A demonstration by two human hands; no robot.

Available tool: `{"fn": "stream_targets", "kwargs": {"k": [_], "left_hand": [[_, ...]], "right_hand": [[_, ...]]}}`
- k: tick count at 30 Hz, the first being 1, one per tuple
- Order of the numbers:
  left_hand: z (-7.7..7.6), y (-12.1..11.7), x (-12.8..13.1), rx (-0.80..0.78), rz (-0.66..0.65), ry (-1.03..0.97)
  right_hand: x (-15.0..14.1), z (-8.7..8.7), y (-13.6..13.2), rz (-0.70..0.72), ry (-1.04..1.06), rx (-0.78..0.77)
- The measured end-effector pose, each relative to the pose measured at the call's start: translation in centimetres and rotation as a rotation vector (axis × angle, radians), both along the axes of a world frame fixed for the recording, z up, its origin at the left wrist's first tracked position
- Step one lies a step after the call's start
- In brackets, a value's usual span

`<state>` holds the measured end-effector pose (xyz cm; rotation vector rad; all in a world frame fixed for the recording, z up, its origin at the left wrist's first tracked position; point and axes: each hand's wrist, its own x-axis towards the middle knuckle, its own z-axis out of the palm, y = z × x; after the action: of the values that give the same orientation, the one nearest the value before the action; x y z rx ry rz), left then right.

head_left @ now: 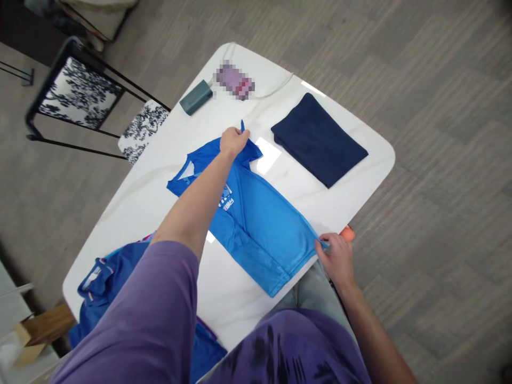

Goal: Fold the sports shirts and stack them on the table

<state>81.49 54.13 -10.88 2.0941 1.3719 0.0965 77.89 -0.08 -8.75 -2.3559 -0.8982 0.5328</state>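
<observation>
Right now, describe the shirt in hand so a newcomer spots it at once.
Find the white table: the left hand pinches the far end of one blue shirt, the right hand its near end. White lettering and a paler near end set it apart from the navy folded cloth to its right and the darker blue garments at near left.

home-like room | marble-look table (138, 205) | tree-print chair (82, 93) | plank-look floor (436, 144)
</observation>
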Motion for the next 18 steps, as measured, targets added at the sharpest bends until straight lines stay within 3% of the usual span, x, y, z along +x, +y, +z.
{"fn": "stream_targets", "kwargs": {"k": [4, 9, 13, 16, 18], "left_hand": [[1.3, 0.8, -6.5, -0.272, 0.239, -0.456], [3.0, 1.7, -18.2, -0.501, 0.534, -0.817], [1.9, 0.5, -26.7, -0.493, 0.747, -0.813], [0.1, -1.1, -30.2, -0.492, 0.861, -0.704], [-1.1, -1.5, -31.5, -0.378, 0.894, -0.603]], "right_hand": [[-0.7, 2.6, 0.0, 0.212, 0.032, 0.108], [-2.9, 4.7, 0.8, 0.45, 0.074, 0.177], [-5.7, 3.4, 1.0, 0.602, 0.107, 0.166], [-7.4, 1.5, 0.9, 0.707, 0.107, 0.11], [-8.1, 0.6, 0.7, 0.751, 0.1, 0.071]]}}
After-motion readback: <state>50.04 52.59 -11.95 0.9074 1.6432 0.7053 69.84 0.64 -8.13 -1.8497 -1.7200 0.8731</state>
